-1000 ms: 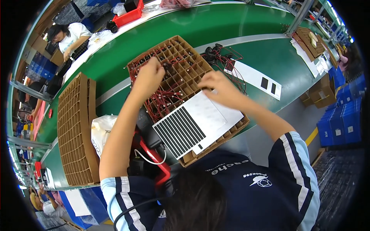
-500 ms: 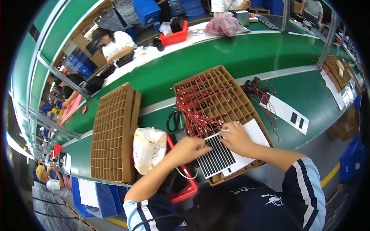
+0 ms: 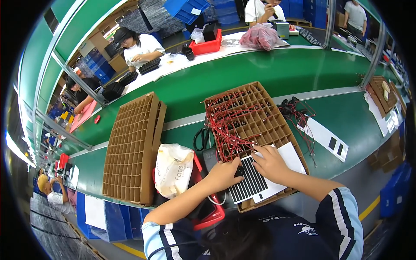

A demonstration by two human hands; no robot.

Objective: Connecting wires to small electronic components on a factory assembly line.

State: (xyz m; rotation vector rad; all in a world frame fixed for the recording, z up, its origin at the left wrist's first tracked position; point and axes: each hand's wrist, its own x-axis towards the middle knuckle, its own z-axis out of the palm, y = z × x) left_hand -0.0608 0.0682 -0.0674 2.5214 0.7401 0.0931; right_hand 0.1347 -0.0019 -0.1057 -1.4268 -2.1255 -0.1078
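My left hand (image 3: 224, 175) is closed, with a small black part (image 3: 239, 171) at its thumb and fingertips. It hovers at the left edge of a sheet with black and white stripes (image 3: 249, 184). Over that sheet's upper right side, my right hand (image 3: 273, 165) has bent fingers drawn together; what they pinch is too small to make out. Under the striped sheet lies plain white paper (image 3: 291, 157), resting on a cardboard divider tray (image 3: 284, 130). Red wires (image 3: 225, 130) with small white ends and black pieces spread across the tray's cells, reaching close to my fingertips.
Left of me stand stacked cardboard divider trays (image 3: 130, 147) and a white bag (image 3: 174, 169) beside a red frame (image 3: 212, 216). Black pieces with red wires (image 3: 297, 112) and a white card (image 3: 327, 138) lie right. People work across the green bench (image 3: 199, 82).
Both hands have come closer together over the striped sheet. The black part now shows at my left fingertips. The whole view has shifted slightly.
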